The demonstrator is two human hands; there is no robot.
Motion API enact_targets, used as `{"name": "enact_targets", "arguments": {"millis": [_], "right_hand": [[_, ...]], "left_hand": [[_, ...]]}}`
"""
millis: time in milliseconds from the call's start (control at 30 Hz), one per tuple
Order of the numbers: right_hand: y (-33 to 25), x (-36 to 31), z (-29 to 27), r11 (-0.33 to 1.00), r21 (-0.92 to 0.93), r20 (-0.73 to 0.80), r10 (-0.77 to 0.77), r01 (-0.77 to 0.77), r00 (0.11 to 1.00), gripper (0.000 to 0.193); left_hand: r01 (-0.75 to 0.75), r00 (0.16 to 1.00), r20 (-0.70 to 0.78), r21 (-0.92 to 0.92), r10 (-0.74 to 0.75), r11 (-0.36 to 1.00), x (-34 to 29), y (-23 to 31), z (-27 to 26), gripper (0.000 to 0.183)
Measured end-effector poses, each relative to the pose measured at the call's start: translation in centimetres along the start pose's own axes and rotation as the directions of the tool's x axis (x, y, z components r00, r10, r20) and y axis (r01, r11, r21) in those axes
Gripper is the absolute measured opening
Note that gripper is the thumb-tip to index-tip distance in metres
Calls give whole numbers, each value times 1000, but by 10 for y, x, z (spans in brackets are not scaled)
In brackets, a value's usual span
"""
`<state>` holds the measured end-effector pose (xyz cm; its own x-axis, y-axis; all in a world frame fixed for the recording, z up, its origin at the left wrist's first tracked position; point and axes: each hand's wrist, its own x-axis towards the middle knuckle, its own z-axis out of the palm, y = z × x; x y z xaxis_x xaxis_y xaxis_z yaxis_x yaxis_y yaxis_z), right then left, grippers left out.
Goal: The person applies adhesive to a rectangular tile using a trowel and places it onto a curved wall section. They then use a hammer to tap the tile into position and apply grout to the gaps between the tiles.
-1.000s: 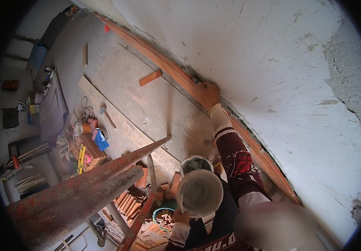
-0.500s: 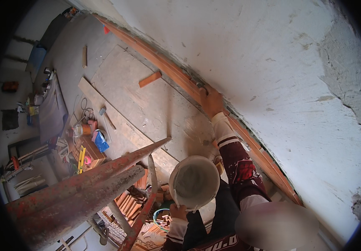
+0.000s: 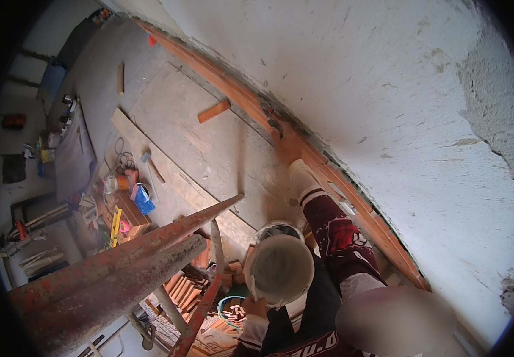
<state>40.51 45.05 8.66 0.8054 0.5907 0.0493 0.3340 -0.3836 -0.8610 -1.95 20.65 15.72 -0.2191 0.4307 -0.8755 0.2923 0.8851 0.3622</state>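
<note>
Near the person's legs [image 3: 317, 297], a smeared bucket [image 3: 281, 271] is gripped by its rim in the left hand [image 3: 257, 307]; at the brick strip [image 3: 227, 84] along the wall [image 3: 400, 101], a small tool [image 3: 275, 124], its kind unclear, is grasped by the right hand [image 3: 290, 143].

One wide fisheye view, left of a head-worn pair, looks steeply down. The wall [image 3: 388, 107] stands close along the right; a pole [image 3: 120, 256] juts in near at lower left; the floor [image 3: 93, 74] lies farther below. The right hand [image 3: 288, 144] is near centre, the left hand [image 3: 257, 306] near the lower edge.
</note>
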Motion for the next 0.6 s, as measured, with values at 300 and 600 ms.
{"name": "enact_targets", "arguments": {"millis": [300, 600], "right_hand": [[0, 7, 47, 967, 197, -24, 168, -160, 985, 48], [34, -29, -3, 942, 224, -20, 262, -251, 965, 45]], "left_hand": [[-108, 994, -31, -92, 105, 990, 6, -38, -12, 30], [-61, 998, -7, 151, 63, 987, 4, -6, -5, 30]]}}
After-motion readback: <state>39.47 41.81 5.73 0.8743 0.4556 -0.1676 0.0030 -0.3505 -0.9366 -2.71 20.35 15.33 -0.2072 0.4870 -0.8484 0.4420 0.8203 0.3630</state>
